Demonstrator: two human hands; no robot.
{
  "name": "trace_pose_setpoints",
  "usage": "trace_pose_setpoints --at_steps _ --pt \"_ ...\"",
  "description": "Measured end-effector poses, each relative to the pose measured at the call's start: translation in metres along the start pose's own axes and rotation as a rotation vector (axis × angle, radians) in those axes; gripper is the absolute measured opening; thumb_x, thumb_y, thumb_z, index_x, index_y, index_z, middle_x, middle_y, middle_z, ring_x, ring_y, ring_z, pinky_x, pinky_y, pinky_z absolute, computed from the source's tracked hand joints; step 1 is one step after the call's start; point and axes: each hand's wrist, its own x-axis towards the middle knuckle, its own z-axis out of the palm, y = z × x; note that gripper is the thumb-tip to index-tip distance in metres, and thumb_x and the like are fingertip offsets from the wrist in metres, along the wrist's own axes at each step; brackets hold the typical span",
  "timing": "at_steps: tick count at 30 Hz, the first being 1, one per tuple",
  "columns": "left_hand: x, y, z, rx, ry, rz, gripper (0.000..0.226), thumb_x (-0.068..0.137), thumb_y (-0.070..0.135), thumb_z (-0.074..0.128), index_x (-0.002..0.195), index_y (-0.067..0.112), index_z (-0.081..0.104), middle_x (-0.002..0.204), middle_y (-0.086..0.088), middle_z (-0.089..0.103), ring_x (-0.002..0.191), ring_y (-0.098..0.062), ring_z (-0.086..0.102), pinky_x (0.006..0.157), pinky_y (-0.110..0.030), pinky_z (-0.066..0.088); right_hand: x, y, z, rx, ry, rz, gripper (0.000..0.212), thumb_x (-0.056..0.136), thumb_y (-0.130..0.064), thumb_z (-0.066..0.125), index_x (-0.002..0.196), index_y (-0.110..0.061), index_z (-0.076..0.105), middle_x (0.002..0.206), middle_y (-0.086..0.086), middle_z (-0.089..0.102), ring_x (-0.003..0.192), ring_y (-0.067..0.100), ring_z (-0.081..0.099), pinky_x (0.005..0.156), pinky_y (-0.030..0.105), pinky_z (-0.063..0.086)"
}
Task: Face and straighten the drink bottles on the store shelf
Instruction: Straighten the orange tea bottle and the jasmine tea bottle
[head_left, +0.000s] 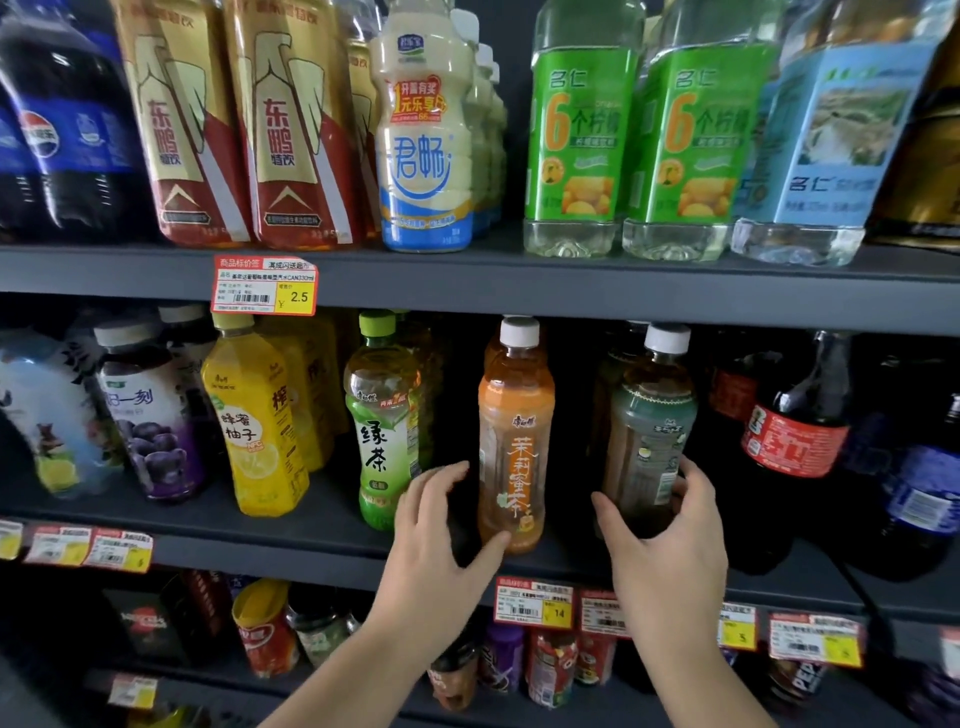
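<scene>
Two bare forearms reach up from the lower centre of the frame toward the middle shelf (322, 540), where the left hand (441, 535) is spread loose, thumb touching the base of an orange-labelled tea bottle (514, 441) at frame centre. Just right of it, the right hand (670, 545) grasps the lower half of a dark tea bottle (649, 431), both bottles standing upright with white caps

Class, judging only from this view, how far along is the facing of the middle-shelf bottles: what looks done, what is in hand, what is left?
Done: the yellow bottle and green tea bottle stand labels forward. In hand: the left hand touches the orange bottle; the right hand grips the dark tea bottle. Left: the purple juice bottle leans.
</scene>
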Motion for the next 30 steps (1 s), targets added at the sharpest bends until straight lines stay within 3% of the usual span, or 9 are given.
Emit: trace_pose_setpoints --at_steps 3,5,7,14,17,21,24,28,30 --pt "-0.019 0.007 0.013 0.069 0.079 0.269 0.049 0.087 0.028 0.066 0.130 0.029 0.044 0.130 0.018 0.043 0.126 -0.004 0.044 0.103 -0.015 0.036 0.000 0.002 -0.007 -0.021 0.006 -0.017 0.078 0.076 -0.041 0.080 0.140 -0.029 0.037 0.120 -0.013 0.051 0.112 0.008 0.050 0.087 0.030 0.046" --pt "-0.028 0.017 0.026 0.084 0.002 0.403 0.037 0.092 0.027 0.060 0.128 0.023 0.050 0.127 0.014 0.048 0.126 -0.002 0.045 0.104 -0.018 0.037 0.000 0.004 -0.012 -0.038 -0.009 -0.002 0.076 0.078 -0.040 0.078 0.142 -0.026 0.039 0.127 -0.005 0.055 0.119 0.014 0.051 0.094 0.039 0.049" --pt "-0.033 0.030 0.040 0.051 -0.090 0.421 0.036 0.095 0.024 0.056 0.130 0.022 0.050 0.131 0.015 0.047 0.127 0.002 0.042 0.105 -0.014 0.033 -0.001 0.007 -0.016 -0.045 -0.019 0.001 0.076 0.079 -0.040 0.077 0.143 -0.024 0.040 0.130 -0.001 0.055 0.122 0.018 0.050 0.095 0.040 0.047" --pt "-0.011 0.070 0.082 -0.044 -0.166 0.090 0.051 0.100 0.024 0.049 0.146 0.036 0.032 0.147 0.029 0.025 0.135 0.008 0.029 0.105 -0.006 0.028 -0.007 0.016 -0.023 -0.062 -0.021 -0.027 0.071 0.083 -0.036 0.073 0.144 -0.022 0.041 0.127 0.004 0.054 0.117 0.019 0.051 0.081 0.027 0.040" --pt "0.011 0.079 0.099 -0.052 -0.141 -0.087 0.057 0.100 0.024 0.048 0.149 0.038 0.022 0.153 0.019 0.026 0.137 0.000 0.032 0.094 -0.001 0.021 -0.009 0.018 -0.023 -0.039 -0.034 -0.032 0.072 0.084 -0.036 0.071 0.147 -0.025 0.037 0.131 0.002 0.053 0.120 0.016 0.048 0.081 0.023 0.039" --pt "0.039 0.086 0.114 -0.052 -0.145 -0.212 0.067 0.098 0.018 0.051 0.152 0.034 0.015 0.156 0.004 0.030 0.138 -0.014 0.038 0.104 -0.021 0.032 -0.010 0.018 -0.023 0.000 -0.055 -0.029 0.072 0.087 -0.036 0.067 0.150 -0.027 0.032 0.139 0.001 0.049 0.129 0.016 0.044 0.091 0.028 0.039" --pt "0.060 0.087 0.121 -0.034 -0.156 -0.307 0.068 0.099 0.024 0.050 0.154 0.030 0.011 0.156 0.000 0.029 0.141 -0.021 0.032 0.114 -0.035 0.028 -0.010 0.018 -0.025 -0.014 -0.056 -0.062 0.073 0.088 -0.033 0.065 0.151 -0.021 0.031 0.141 0.003 0.049 0.131 0.019 0.043 0.095 0.029 0.039" --pt "0.074 0.086 0.128 -0.124 -0.179 -0.273 0.067 0.095 0.019 0.056 0.152 0.021 0.020 0.147 -0.010 0.043 0.131 -0.026 0.044 0.105 -0.035 0.038 -0.009 0.017 -0.027 -0.023 -0.058 -0.095 0.076 0.087 -0.040 0.058 0.152 -0.013 0.030 0.143 0.008 0.048 0.134 0.023 0.043 0.100 0.034 0.043" --pt "0.076 0.085 0.129 -0.130 -0.162 -0.335 0.067 0.094 0.027 0.057 0.150 0.032 0.020 0.147 -0.003 0.043 0.131 -0.026 0.044 0.106 -0.040 0.039 -0.008 0.017 -0.028 -0.021 -0.058 -0.104 0.077 0.086 -0.043 0.056 0.152 -0.013 0.030 0.143 0.008 0.048 0.134 0.024 0.043 0.102 0.036 0.042"
